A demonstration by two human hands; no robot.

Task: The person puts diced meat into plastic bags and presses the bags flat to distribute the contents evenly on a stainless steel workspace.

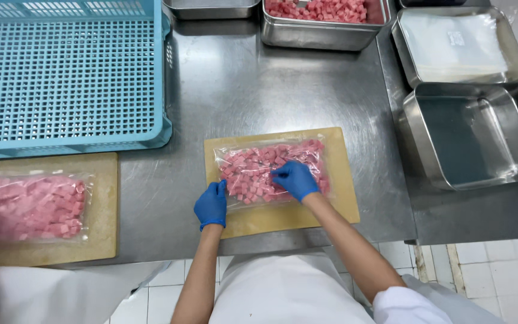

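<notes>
Both gloved hands rest flat, fingers spread, gripping nothing: the left hand (211, 205) at the near-left edge of the clear bag of pink cubes (271, 171), the right hand (295, 179) pressing on top. The bag lies centred on 1 cutting board (337, 207); bare steel desk (241, 90) stretches beyond.

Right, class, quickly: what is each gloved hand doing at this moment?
Left hand: flat, fingers together, resting at the bag of pink cubes' left edge, gripping nothing.
Right hand: fingers curled, pressing on the bag's top.
</notes>
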